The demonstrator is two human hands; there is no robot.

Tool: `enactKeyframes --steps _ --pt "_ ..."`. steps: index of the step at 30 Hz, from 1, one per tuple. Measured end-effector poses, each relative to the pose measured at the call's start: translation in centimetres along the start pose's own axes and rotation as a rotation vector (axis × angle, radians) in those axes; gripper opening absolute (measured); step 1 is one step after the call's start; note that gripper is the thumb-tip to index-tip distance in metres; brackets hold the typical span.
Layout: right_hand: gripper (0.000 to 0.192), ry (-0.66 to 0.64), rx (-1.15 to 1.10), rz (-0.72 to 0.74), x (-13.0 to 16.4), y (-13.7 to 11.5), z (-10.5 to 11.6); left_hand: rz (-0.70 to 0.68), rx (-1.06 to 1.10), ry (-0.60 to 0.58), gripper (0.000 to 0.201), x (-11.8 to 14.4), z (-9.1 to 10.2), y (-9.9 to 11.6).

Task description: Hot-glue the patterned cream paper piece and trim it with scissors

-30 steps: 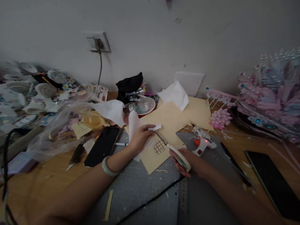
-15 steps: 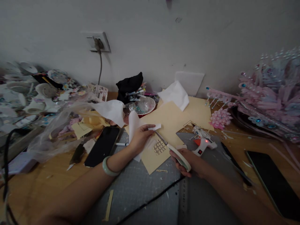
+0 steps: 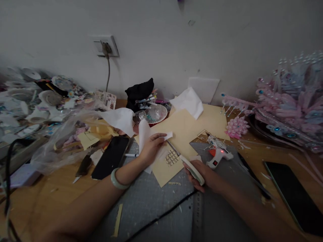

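My left hand (image 3: pixel 152 147) pinches a small white piece (image 3: pixel 168 135), paper or thin fabric, over the cream sheets. In my right hand (image 3: pixel 198 174) are scissors (image 3: pixel 191 169) with pale handles, the fingers wrapped round the grips. Their blades point up and left, and the tips reach the lower edge of the white piece beside my left fingers. Below the blades lies a cream sheet (image 3: pixel 161 176) with a black pattern of linked rings (image 3: pixel 172 158). Larger white material (image 3: pixel 144 131) stands curled behind my left hand.
A glue gun (image 3: pixel 220 155) with a red light lies right of my right hand. Phones (image 3: pixel 110 157) rest on both sides. A black cable (image 3: pixel 161 216) crosses the grey cutting mat (image 3: pixel 148 208). Pink beaded ornaments (image 3: pixel 290 114) crowd the right; a craft knife (image 3: pixel 82 168) lies left.
Almost nothing differs. The white piece and the scissors have shifted very slightly left, with both hands keeping their grip.
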State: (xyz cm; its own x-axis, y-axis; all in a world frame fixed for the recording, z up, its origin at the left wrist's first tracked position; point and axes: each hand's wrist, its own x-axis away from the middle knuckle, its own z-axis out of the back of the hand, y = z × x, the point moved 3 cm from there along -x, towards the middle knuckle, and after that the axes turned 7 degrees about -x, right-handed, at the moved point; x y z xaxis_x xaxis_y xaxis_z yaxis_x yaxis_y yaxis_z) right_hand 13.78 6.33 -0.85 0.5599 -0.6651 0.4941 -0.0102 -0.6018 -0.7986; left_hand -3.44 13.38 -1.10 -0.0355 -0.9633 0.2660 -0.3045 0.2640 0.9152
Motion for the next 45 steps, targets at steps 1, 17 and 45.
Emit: enactKeyframes --steps 1,17,45 --pt "0.041 -0.002 -0.007 0.006 0.00 0.03 0.03 -0.006 0.008 0.005 0.017 -0.02 0.01 0.03" --pt "0.049 -0.036 -0.109 0.082 0.28 -0.37 -0.18 0.025 -0.045 -0.022 0.027 0.12 0.04 -0.15" --pt "0.057 -0.162 -0.286 0.090 0.36 -0.23 -0.07 0.024 0.034 0.019 0.016 -0.07 0.02 -0.09"
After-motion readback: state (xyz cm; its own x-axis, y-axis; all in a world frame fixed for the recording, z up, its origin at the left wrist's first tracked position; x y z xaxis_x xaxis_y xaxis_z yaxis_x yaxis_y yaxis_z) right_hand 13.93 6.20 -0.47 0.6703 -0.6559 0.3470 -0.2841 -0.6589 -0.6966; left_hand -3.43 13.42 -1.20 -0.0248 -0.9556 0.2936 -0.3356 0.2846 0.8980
